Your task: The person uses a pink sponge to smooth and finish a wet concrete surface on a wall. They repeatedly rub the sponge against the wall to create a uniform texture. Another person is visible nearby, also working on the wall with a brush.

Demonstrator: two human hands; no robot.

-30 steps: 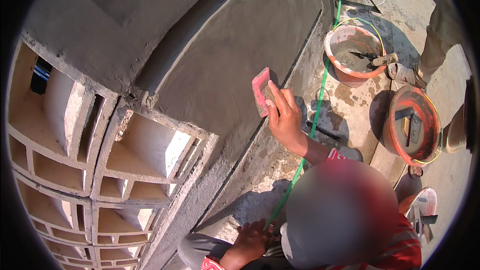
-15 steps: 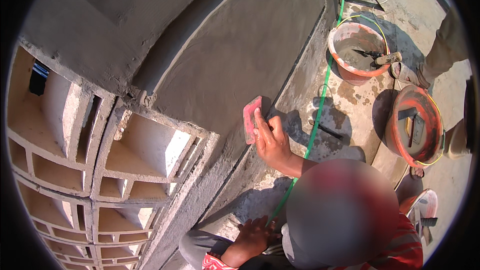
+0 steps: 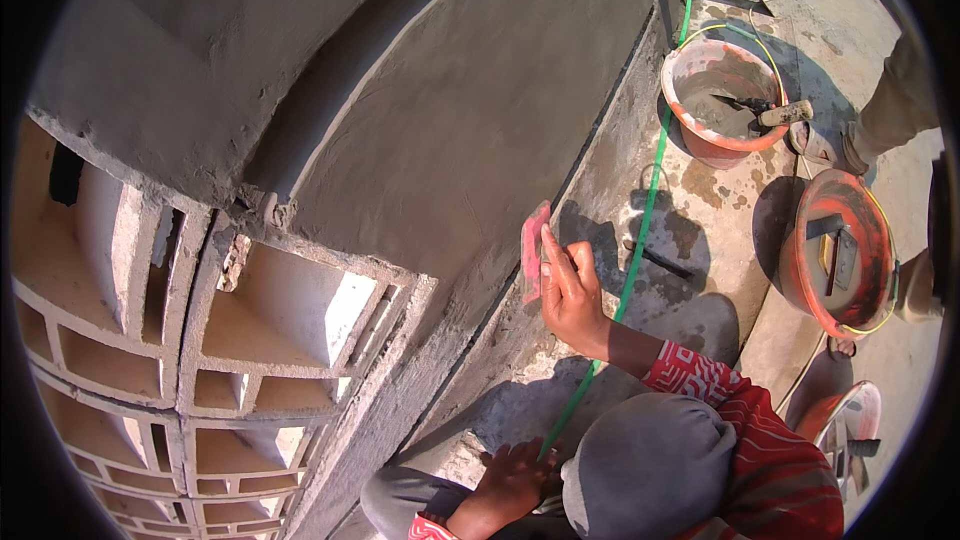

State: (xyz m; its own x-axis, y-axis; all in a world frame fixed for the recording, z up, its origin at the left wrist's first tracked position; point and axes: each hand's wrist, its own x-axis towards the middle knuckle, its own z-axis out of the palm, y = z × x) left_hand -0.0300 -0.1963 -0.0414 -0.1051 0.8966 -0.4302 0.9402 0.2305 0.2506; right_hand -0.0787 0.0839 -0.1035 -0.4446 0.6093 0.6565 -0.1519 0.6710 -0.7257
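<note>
Neither of my own hands is in view. Below me crouches a co-worker in a grey cap [image 3: 650, 465] and a patterned red sleeve [image 3: 700, 375]. That person's right hand [image 3: 575, 300] grips a flat pink-red block [image 3: 535, 250] smeared with grey; whether it is a sponge or a float I cannot tell. The block is at the lower edge of a smooth, dark grey plastered panel [image 3: 470, 120]. Close to the bent knee rests the co-worker's other hand [image 3: 505, 485], its fingers partly in shadow.
Pale ventilation blocks [image 3: 290, 310] fill the lower left. A green hose [image 3: 650, 200] runs along the ledge. An orange bucket [image 3: 715, 145] holds grey mix and a trowel; another bucket [image 3: 800, 280] contains tools. Someone's leg [image 3: 895, 105] stands at the right, and a third bucket [image 3: 855, 410] is behind the co-worker.
The co-worker's hand and pink-red block have shifted right, toward the panel's lower edge. The capped head has moved down and left, uncovering more red sleeve. My view has shifted slightly.
</note>
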